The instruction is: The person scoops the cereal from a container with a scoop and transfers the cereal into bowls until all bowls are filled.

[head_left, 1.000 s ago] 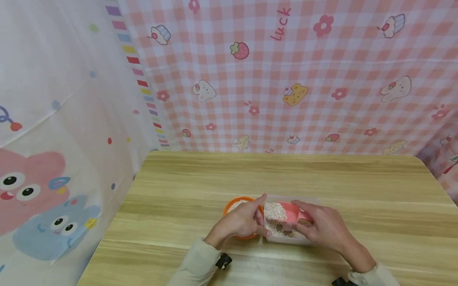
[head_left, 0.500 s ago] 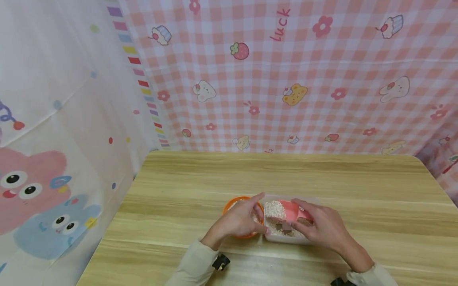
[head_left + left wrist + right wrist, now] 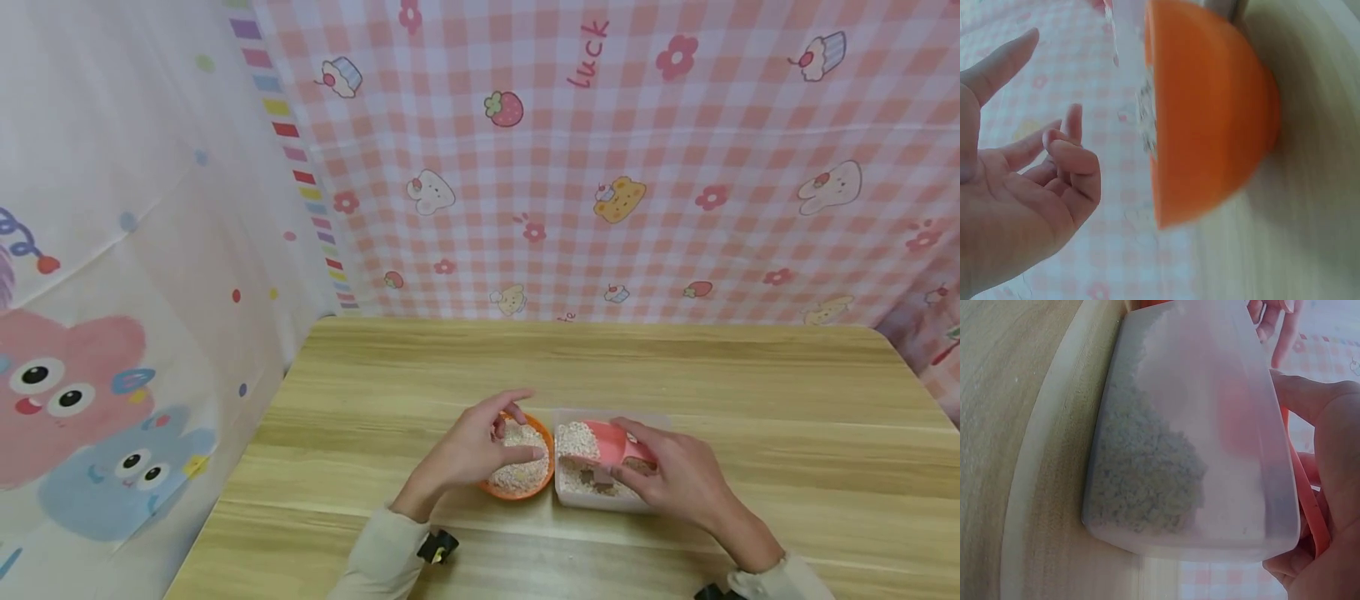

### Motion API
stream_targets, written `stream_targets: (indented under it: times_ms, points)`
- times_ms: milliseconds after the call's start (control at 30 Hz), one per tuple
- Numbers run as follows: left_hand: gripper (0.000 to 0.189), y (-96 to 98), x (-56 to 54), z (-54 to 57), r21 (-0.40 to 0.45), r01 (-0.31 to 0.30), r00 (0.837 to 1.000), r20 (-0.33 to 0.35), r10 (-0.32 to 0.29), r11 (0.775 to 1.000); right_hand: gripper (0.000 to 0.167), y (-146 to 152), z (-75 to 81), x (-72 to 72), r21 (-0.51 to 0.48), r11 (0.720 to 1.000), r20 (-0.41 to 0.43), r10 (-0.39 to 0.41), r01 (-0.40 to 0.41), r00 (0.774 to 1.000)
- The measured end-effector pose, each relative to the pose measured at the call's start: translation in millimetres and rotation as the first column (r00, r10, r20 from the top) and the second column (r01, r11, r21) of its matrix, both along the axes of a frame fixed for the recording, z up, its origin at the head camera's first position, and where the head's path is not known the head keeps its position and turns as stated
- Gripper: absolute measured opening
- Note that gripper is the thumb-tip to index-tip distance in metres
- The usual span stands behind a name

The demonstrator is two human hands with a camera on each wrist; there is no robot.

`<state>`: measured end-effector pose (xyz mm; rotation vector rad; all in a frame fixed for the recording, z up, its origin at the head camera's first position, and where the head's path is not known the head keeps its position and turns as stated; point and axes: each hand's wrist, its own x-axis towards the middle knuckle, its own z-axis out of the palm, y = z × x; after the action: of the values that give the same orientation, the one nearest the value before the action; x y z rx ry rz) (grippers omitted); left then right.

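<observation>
An orange bowl [image 3: 552, 467] filled with pale flakes like oats stands on the table. My left hand [image 3: 480, 446] is over the bowl's left side, thumb stretched out and fingers loosely bent, with nothing in its grasp. In the left wrist view that hand [image 3: 1029, 169] is apart from the bowl's rim. To the right of the bowl is a clear plastic box [image 3: 600, 500] holding more flakes. My right hand [image 3: 678, 475] grips a pink scoop [image 3: 611, 442] by its handle over this box. The scoop is heaped with flakes at its left end.
The wooden table [image 3: 420, 358] runs back to a pink checked cloth [image 3: 480, 167]. A white cloth with cartoon figures [image 3: 75, 375] hangs at the left. Bowl and box stand side by side, close together.
My left hand has moved left, away from the box's edge and back over the bowl, uncovering more of its flakes. The right hand and the scoop have stayed nearly still.
</observation>
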<state>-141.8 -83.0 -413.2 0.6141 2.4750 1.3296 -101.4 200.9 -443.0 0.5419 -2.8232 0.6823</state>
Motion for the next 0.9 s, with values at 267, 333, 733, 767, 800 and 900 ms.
stream_targets:
  times_ms: [267, 333, 733, 767, 800, 900]
  points:
    - [0.070, -28.9, 1.0, -9.4, -0.013, -0.057, 0.997, -0.047, 0.056, 0.998, 0.055, 0, 0.8, -0.7, 0.001, 1.000, 0.012, 0.008, -0.008, 1.000]
    - [0.070, -34.2, 0.2, -13.3, -0.016, -0.066, 0.997, -0.043, 0.066, 0.998, 0.055, 0, 1.3, -1.0, 0.002, 1.000, 0.017, 0.009, -0.009, 1.000]
    - [0.082, -52.1, -12.3, -32.4, -0.065, -0.030, 0.999, 0.032, 0.033, 0.997, 0.056, 2, 2.7, -2.1, 0.016, 0.999, -0.001, 0.038, -0.038, 0.999]
    - [0.086, -52.8, -12.9, -33.2, -0.070, -0.020, 0.999, 0.045, 0.024, 0.997, 0.056, 2, 2.8, -2.3, 0.014, 0.999, -0.001, 0.038, -0.038, 0.999]
    - [0.089, -53.5, -13.5, -34.1, -0.076, -0.007, 0.998, 0.059, 0.012, 0.997, 0.056, 3, 3.0, -2.4, 0.013, 0.999, -0.001, 0.038, -0.038, 0.999]
    - [0.100, -54.8, -13.9, -36.9, -0.099, 0.043, 0.994, 0.100, -0.034, 0.994, 0.056, 3, 3.0, -2.4, 0.007, 0.999, 0.001, 0.036, -0.036, 0.999]
